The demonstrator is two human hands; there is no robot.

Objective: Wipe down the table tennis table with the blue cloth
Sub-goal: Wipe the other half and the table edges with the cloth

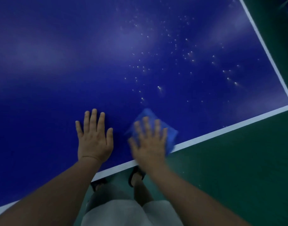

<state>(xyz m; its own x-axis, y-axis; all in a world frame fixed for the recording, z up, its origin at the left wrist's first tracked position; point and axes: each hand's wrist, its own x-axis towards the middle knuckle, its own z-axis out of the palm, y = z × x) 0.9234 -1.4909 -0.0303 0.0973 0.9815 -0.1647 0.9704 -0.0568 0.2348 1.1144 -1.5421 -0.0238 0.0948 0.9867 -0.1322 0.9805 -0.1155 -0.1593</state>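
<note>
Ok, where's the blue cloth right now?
Head view, lower centre: the blue cloth sits under the right hand at the near white edge of the table, right of the left hand.

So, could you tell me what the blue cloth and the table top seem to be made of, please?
The blue cloth looks like soft fabric, perhaps microfibre: it folds under the right hand, though blur hides the weave. The table top looks like hard, smooth painted board, slightly glossy: soft light patches and beaded droplets sit on it.

The one head-worn view looks steeply down, close over the table's (107,46) near edge and the floor (238,160).
</note>
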